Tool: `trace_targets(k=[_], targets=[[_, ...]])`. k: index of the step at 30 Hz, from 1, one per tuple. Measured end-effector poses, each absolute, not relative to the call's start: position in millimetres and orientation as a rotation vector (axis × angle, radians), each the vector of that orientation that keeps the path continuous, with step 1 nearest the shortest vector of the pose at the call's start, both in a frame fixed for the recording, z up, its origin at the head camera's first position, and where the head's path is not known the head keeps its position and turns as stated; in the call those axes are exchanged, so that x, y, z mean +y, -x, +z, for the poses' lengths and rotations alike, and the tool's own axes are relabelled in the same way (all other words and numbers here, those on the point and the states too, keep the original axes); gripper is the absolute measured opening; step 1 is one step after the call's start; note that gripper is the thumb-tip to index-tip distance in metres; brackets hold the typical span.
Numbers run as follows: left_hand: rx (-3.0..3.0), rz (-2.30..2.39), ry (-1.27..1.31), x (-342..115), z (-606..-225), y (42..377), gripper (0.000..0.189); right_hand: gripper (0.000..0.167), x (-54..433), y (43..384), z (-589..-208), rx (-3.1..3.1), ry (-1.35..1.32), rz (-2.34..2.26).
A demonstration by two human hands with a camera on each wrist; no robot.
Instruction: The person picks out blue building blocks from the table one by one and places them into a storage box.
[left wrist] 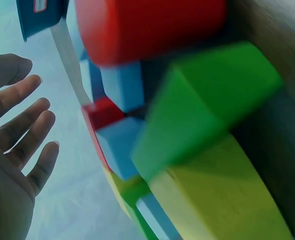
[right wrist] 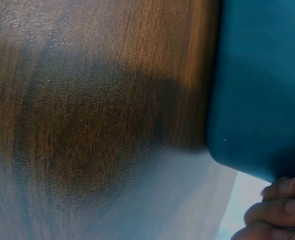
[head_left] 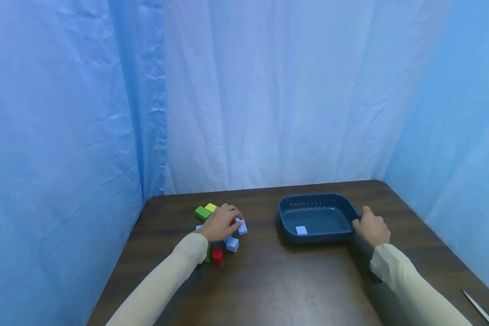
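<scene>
The left hand (head_left: 221, 223), fingers loose and empty, hovers over the blocks (head_left: 232, 244) beneath and around it; best pinch one squarely while the right hand, (head_left: 373, 227) gripping the tray (head_left: 323, 221) beside it, steadies that

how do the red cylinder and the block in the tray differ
The cylinder is red, the block pale blue. The cylinder is round-sided, the block square-cornered. The cylinder stands on the table, the block sits in the tray. Neither is held.
</scene>
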State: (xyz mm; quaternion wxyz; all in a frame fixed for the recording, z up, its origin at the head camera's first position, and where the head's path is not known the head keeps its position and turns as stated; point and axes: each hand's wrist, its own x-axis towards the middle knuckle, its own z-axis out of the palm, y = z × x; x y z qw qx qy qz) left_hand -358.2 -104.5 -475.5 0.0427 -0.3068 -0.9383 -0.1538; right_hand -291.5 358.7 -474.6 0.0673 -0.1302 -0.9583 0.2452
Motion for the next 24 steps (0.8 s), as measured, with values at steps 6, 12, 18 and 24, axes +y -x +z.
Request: trace_targets(k=[6, 12, 18, 24], targets=[[-2.945, -0.452, 0.798, -130.8, -476.2, 356.3, 0.024, 0.032, 358.5, 293.1, -476.3, -2.884, 0.412, 0.741], [-2.951, -0.458, 0.743, -156.5, -479.2, 352.8, 0.023, 0.031, 362.6, 292.1, -474.6, -2.890, 0.407, 0.725], [-2.974, -0.392, 0.712, -174.5, -485.1, 352.6, 0.024, 0.031, 367.8, 291.6, -473.8, -2.878, 0.387, 0.714], [-3.010, -0.382, 0.658, -194.9, -491.7, 348.9, 0.029, 0.030, 361.7, 291.4, -477.3, -2.883, 0.387, 0.731]])
